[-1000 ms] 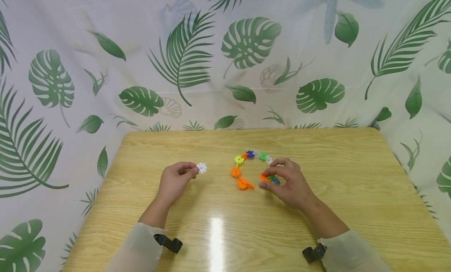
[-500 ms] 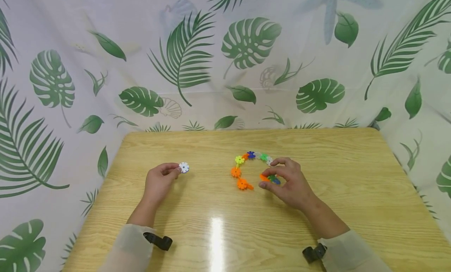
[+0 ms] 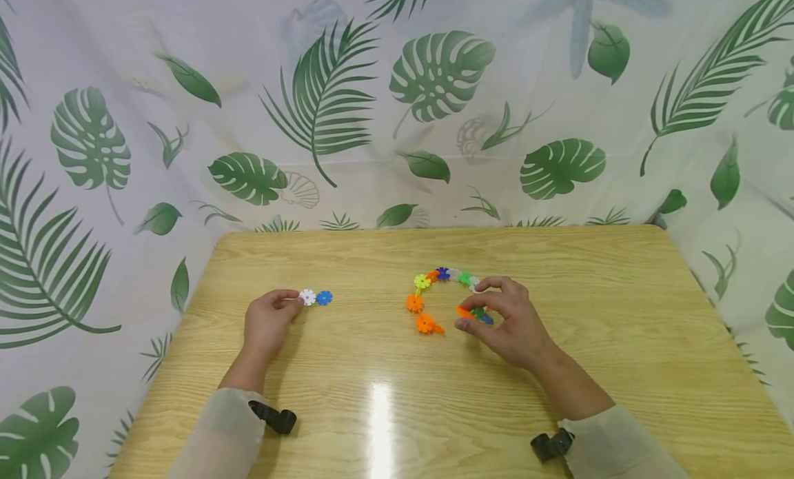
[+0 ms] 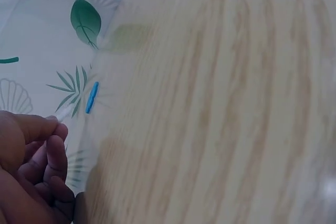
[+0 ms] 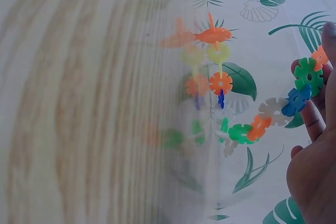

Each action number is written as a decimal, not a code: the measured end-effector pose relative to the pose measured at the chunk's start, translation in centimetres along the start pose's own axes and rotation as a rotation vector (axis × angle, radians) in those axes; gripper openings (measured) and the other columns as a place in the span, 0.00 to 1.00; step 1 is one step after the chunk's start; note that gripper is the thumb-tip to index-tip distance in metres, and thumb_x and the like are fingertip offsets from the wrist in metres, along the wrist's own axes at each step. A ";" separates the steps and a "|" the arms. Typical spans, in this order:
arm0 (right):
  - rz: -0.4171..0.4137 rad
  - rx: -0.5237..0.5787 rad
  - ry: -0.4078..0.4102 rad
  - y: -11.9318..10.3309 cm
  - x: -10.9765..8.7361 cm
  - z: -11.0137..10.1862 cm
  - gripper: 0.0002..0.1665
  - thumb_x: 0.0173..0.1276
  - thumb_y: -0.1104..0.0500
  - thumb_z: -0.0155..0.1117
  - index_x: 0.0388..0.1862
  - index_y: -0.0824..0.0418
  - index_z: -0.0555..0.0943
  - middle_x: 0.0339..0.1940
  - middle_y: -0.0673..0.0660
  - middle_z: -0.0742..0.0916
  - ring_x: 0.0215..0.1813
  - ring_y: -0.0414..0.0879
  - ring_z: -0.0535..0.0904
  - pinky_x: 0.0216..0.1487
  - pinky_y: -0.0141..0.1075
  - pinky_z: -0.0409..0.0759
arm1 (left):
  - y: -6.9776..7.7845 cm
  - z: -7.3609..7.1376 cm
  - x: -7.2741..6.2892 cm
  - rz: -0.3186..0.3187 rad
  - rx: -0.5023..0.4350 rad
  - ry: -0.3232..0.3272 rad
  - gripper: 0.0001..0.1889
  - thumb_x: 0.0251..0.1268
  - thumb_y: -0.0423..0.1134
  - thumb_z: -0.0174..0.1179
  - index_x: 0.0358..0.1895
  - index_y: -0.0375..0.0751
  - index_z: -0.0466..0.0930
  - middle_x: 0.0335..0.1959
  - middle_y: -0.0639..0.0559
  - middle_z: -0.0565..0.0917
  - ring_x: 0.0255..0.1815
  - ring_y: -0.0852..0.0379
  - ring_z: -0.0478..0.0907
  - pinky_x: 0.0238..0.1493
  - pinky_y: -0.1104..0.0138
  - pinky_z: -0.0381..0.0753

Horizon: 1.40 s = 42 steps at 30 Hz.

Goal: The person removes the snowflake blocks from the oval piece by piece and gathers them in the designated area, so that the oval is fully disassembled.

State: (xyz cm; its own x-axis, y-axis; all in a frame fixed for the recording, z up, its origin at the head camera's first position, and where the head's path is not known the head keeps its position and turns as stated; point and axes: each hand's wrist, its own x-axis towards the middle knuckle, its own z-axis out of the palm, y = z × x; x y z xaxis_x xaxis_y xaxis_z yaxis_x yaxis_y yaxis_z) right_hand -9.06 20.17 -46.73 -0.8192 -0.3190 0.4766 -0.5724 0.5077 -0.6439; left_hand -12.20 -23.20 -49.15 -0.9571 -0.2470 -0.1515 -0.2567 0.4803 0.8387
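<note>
Between thumb and fingertips of my left hand [image 3: 268, 324] is a white snowflake disc [image 3: 307, 298], a notched plastic building piece. Just to its right in the head view is a blue snowflake disc [image 3: 324, 298]; the left wrist view shows that blue disc [image 4: 92, 97] edge-on, and I cannot tell if the two are joined. My right hand [image 3: 505, 322] pinches an orange disc [image 3: 465, 312] at one end of a curved chain of joined discs. Green and blue discs [image 5: 297, 101] follow it, partly hidden by the fingers in the head view.
The chain bends round through a yellow disc [image 3: 422, 281] to a free end of orange discs [image 3: 425, 323], leaving a gap before the right hand. Everything is on or over a wooden table [image 3: 384, 424]. A leaf-patterned cloth [image 3: 366, 107] hangs behind it.
My left hand has moved left with the white disc. The blue disc, hidden before, now shows to the right of it. My right hand and the chain stay nearly still.
</note>
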 end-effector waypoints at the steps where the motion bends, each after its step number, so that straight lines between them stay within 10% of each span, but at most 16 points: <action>1: 0.001 -0.003 0.000 0.0 0.0 0.0 0.13 0.56 0.59 0.84 0.39 0.47 0.90 0.51 0.60 0.83 0.58 0.58 0.74 0.63 0.67 0.61 | 0.1 0.0 0.0 -0.003 0.018 0.005 0.14 0.73 0.43 0.66 0.53 0.41 0.87 0.43 0.45 0.89 0.45 0.51 0.83 0.44 0.64 0.77; 18: -0.024 0.005 0.008 -0.3 0.3 -0.1 0.14 0.55 0.59 0.84 0.39 0.47 0.90 0.51 0.57 0.82 0.58 0.56 0.74 0.65 0.68 0.58 | 0.7 -0.2 1.2 -0.012 0.225 0.047 0.15 0.74 0.46 0.65 0.52 0.38 0.89 0.45 0.44 0.89 0.46 0.47 0.84 0.48 0.55 0.81; 42: -0.039 0.020 0.003 -0.7 0.3 0.1 0.15 0.54 0.60 0.85 0.39 0.47 0.90 0.48 0.56 0.83 0.57 0.53 0.74 0.65 0.67 0.57 | 0.4 0.4 0.6 0.003 0.214 0.045 0.14 0.73 0.46 0.65 0.49 0.39 0.89 0.40 0.45 0.89 0.41 0.49 0.84 0.40 0.61 0.79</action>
State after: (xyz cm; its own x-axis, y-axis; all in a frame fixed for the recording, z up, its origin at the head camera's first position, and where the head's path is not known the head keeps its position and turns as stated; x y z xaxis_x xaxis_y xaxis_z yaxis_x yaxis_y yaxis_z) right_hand -8.94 19.63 -46.24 -0.7961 -0.3362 0.5032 -0.6046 0.4788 -0.6366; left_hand -12.97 -22.85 -49.07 -0.9522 -0.2801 -0.1221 -0.2813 0.6479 0.7078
